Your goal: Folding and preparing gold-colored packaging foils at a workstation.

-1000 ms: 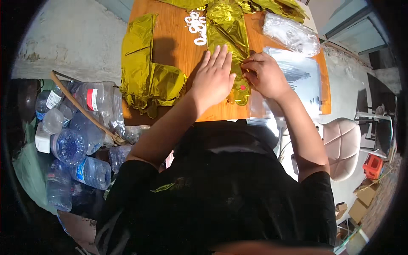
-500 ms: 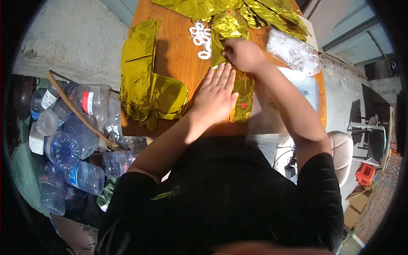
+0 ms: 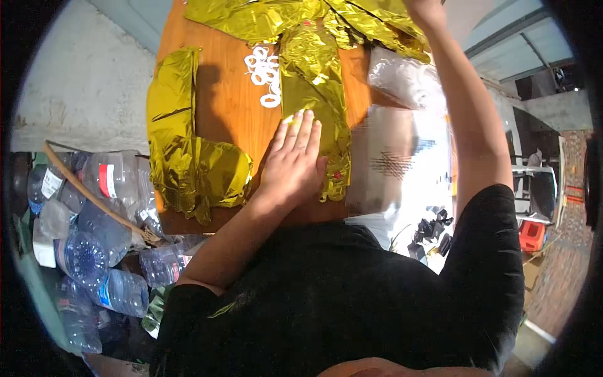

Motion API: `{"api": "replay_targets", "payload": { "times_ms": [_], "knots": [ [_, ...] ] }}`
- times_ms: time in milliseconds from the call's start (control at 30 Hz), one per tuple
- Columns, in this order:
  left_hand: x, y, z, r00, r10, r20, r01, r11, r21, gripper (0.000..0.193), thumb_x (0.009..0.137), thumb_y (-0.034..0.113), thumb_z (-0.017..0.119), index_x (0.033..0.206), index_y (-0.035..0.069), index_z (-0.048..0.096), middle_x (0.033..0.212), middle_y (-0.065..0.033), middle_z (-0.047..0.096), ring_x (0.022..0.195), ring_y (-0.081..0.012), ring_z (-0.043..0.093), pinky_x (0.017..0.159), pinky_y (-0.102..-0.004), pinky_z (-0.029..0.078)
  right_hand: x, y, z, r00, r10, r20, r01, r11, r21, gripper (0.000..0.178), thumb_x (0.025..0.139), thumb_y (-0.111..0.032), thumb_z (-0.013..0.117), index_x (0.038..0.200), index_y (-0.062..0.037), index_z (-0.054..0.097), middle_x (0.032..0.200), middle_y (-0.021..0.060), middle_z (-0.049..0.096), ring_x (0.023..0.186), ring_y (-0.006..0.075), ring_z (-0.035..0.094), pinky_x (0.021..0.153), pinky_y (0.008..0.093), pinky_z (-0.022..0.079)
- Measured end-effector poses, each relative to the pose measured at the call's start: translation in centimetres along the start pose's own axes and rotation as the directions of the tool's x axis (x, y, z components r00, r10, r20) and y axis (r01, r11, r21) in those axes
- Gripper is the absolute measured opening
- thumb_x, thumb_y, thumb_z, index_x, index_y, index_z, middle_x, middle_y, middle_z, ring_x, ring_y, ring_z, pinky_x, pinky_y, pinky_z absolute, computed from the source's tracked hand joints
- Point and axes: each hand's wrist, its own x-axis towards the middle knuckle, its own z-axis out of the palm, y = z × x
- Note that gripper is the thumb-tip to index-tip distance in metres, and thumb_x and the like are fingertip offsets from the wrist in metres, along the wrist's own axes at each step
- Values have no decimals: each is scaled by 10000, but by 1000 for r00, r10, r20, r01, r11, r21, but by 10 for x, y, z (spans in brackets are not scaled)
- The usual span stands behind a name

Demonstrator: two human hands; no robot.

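A flat gold foil balloon [image 3: 314, 94] lies lengthwise on the wooden table [image 3: 232, 88] in front of me, with a small red spot near each end. My left hand [image 3: 294, 154] rests palm down on its lower part, fingers stretched out. At the top edge of the picture my right hand [image 3: 427, 12] is partly cut off, near more gold foil [image 3: 389, 25]; its fingers do not show clearly. Another flat foil balloon [image 3: 176, 132], shaped like an L, lies on the left of the table. Several white rings [image 3: 264, 72] sit between the two balloons.
Clear plastic bags [image 3: 408, 75] and a clear sheet [image 3: 383, 151] lie on the right side of the table. Many empty plastic bottles [image 3: 88, 251] are piled at the lower left, with a curved wooden stick [image 3: 94, 195] across them. Black adapters [image 3: 430, 232] lie at the lower right.
My right hand has left the balloon beside my left hand and moved up and right to the far edge. My left hand stays flat on the balloon. The whole view has shifted slightly.
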Motion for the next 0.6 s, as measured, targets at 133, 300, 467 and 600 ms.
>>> {"api": "replay_targets", "payload": {
  "times_ms": [133, 300, 467, 600],
  "knots": [
    [11, 3, 4, 999, 42, 19, -41, 999, -19, 734, 982, 339, 691, 1570, -56, 499, 1700, -262, 415, 1609, -380, 362, 1345, -525, 215, 39, 213, -9, 981, 164, 107, -140, 969, -203, 614, 854, -538, 846, 1228, -54, 785, 1103, 103, 803, 925, 260, 744, 772, 451, 591],
    [6, -3, 11, 999, 13, 42, -14, 1000, 12, 736, 1019, 385, 642, 1585, -56, 480, 1714, -263, 392, 1621, -374, 342, 1345, -535, 202, 20, 246, 22, 799, 502, 332, -542, 840, 34, 438, 890, -318, 874, 1218, -35, 806, 1037, 85, 785, 829, 185, 675, 698, 376, 549],
    [4, -7, 17, 999, 23, 48, -26, 999, 44, 755, 1030, 396, 662, 1623, -14, 438, 1741, -224, 363, 1633, -365, 316, 1353, -522, 188, 24, 267, 30, 744, 310, 591, -510, 836, 204, 331, 967, -208, 809, 1231, -7, 792, 983, 71, 772, 839, 150, 685, 673, 311, 542],
    [2, -6, 15, 998, 37, 47, -41, 997, 72, 725, 1049, 412, 600, 1596, -45, 469, 1725, -244, 382, 1632, -367, 315, 1349, -529, 183, 21, 275, 50, 675, 385, 629, -675, 665, 319, 175, 1022, -133, 726, 1150, -44, 806, 929, 23, 767, 735, 139, 692, 627, 289, 556]
  ]
}}
